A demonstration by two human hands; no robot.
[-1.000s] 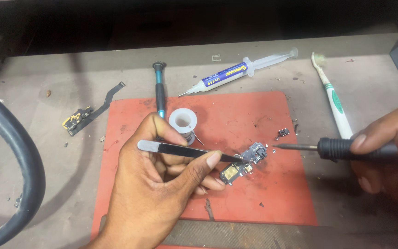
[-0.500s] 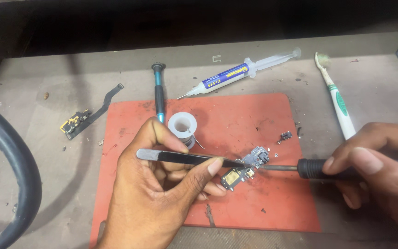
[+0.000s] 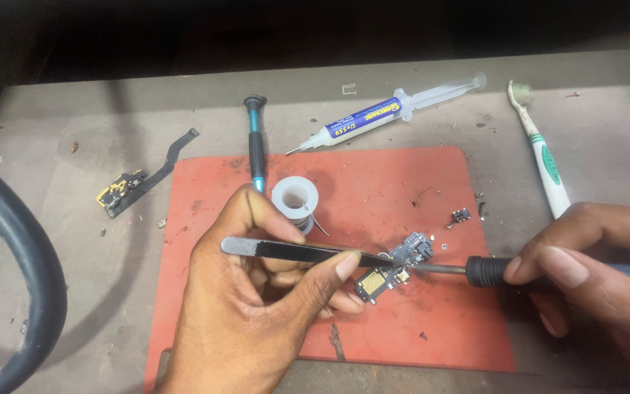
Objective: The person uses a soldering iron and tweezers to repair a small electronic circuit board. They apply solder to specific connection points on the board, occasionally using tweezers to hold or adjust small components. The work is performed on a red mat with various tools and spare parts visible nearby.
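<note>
At the left edge a thick black hose (image 3: 16, 241) is seen, with a loose flex cable (image 3: 136, 182) at upper left of the worktop (image 3: 74, 131). At centre, on the red mat (image 3: 402, 182), tweezers (image 3: 293, 252) are gripped by the closed left hand (image 3: 257, 314), pinning a small circuit board (image 3: 395, 266). At right, a soldering iron (image 3: 490, 270) is clasped by the right hand (image 3: 599, 270), its tip at the board. Should the tweezers slip, the board could likely be shifted and neighbouring parts scorched or bridged.
</note>
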